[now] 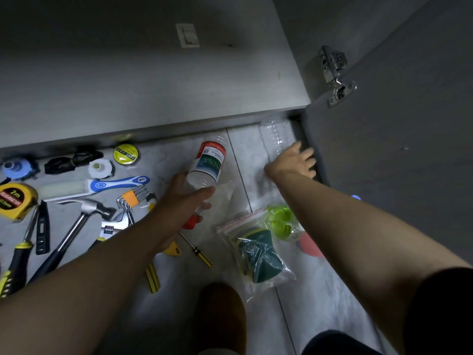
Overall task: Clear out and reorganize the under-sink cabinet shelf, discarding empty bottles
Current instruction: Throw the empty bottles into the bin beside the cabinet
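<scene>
Inside left grip: left hand (179, 194) wraps the labelled bottle (209, 162).
Just beyond right fingertips: clear bottle (273, 135) lies on the floor (312, 290) by the door (396, 155); right hand (294, 162) is spread and grasps nothing yet.
Left of both grips: tools (84, 216) laid out.
Progress: shelf (153, 85) looks emptied; discarding the bottles and restocking remain.

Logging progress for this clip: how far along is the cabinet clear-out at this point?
Done: tools such as the hammer and tape measure, plus a zip bag of sponges, lie out on the floor. In hand: the left hand grips a labelled bottle; the open right hand reaches for a clear bottle by the cabinet door. Left: discarding both bottles and returning the rest to the shelf.
</scene>
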`<state>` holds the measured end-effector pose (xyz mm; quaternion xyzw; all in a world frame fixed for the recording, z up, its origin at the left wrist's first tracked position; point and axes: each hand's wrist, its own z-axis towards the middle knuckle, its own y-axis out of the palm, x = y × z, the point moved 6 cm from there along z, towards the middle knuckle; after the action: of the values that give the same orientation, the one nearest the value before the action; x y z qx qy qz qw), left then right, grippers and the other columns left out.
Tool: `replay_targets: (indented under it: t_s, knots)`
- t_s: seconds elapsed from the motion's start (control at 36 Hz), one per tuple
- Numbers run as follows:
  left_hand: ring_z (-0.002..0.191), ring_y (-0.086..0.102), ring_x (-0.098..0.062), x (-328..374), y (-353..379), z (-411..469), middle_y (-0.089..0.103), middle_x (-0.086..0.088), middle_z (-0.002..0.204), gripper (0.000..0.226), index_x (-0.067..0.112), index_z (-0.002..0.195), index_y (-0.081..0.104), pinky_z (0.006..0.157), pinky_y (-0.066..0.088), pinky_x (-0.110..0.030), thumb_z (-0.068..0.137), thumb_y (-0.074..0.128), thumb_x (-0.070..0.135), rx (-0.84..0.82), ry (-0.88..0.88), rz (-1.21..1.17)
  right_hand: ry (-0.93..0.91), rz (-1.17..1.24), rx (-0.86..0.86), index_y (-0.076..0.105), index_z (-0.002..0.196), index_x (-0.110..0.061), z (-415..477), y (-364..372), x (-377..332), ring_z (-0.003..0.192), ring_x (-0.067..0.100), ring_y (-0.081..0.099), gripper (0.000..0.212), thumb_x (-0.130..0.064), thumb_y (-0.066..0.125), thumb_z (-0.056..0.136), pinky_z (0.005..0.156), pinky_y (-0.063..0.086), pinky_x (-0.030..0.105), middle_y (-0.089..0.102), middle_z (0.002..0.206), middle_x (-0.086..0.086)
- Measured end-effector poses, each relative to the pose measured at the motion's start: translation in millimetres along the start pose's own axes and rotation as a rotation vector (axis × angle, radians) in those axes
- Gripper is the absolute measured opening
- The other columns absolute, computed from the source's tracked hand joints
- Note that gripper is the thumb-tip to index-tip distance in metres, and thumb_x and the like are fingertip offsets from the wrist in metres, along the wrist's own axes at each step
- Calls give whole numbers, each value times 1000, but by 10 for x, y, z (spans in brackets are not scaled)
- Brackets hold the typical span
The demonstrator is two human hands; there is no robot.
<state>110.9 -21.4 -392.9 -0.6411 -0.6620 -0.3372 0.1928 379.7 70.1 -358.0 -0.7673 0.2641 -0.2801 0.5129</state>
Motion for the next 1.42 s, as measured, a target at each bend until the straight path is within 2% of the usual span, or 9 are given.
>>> replay_targets:
  t_s: [0.08, 0.22, 0.44, 0.56, 0.67, 0.78, 0.97, 1.25, 1.42]
  knots:
    - [93, 77, -19, -7, -24, -27, 73, 1, 115, 63, 35, 126, 55, 58, 55, -30, 72, 84, 47, 4, 0, 12, 57, 89, -175, 6, 156, -14, 53, 144, 32, 139, 38, 38, 100, -45, 69, 85, 115, 31, 50, 32, 154, 18]
    - [91, 77, -18, 15, -67, -55, 73, 2, 116, 51, 33, 130, 53, 64, 58, -33, 87, 79, 32, 32, -13, 33, -2, 122, -232, 18, 148, -12, -65, 223, -100, 132, 37, 47, 88, -50, 63, 84, 110, 36, 46, 43, 145, 18]
    - [90, 77, -25, 280, -54, -322, 73, -7, 111, 45, 28, 129, 53, 64, 56, -33, 89, 73, 20, 97, -11, 106, -90, 368, -390, 4, 150, -9, -384, -28, -208, 114, 32, 53, 97, -44, 67, 87, 91, 52, 42, 47, 134, 18]
    - [79, 77, -24, 542, 12, -642, 74, -11, 105, 44, 26, 128, 53, 53, 52, -28, 88, 71, 21, 114, 15, 160, -100, 645, -440, 19, 136, -18, -642, -453, -97, 88, 21, 58, 78, -37, 71, 80, 65, 58, 35, 54, 94, 5]
    - [67, 73, -17, 920, 107, -1089, 75, -6, 95, 39, 31, 120, 57, 53, 46, -26, 84, 72, 33, 110, 55, 300, -159, 764, -426, 25, 139, -18, -1027, -1005, 220, 88, 17, 58, 84, -37, 75, 75, 54, 51, 27, 51, 92, -2]
    - [83, 77, -25, 1341, 304, -1594, 72, -7, 92, 28, 25, 111, 62, 55, 46, -25, 85, 72, 33, 30, 93, 439, -229, 861, -387, 45, 120, -15, -1447, -1506, 744, 79, 21, 64, 60, -38, 76, 75, 42, 44, 19, 61, 109, 8]
    - [93, 77, -29, 1571, 1007, -2538, 65, -13, 111, 36, 17, 121, 57, 47, 49, -20, 91, 73, 30, -169, 36, 619, -311, 956, -269, 62, 98, -13, -2039, -2144, 2129, 56, 19, 64, 23, -28, 72, 84, 49, 50, 25, 65, 84, 11]
    - [95, 77, -30, 1330, 2051, -3529, 78, -14, 97, 35, 19, 111, 64, 52, 54, -23, 85, 81, 34, -399, 60, 1039, -196, 995, -189, 52, 99, -33, -2804, -2244, 4310, 74, 24, 77, 46, -60, 74, 70, 49, 40, 25, 67, 105, 4]
    - [73, 71, -26, 891, 2736, -3751, 69, -13, 110, 26, 21, 101, 65, 71, 65, -35, 83, 82, 29, -432, 173, 1231, -106, 872, -120, 55, 101, -30, -3239, -2108, 5268, 74, 24, 76, 38, -50, 78, 79, 52, 44, 29, 69, 101, 7]
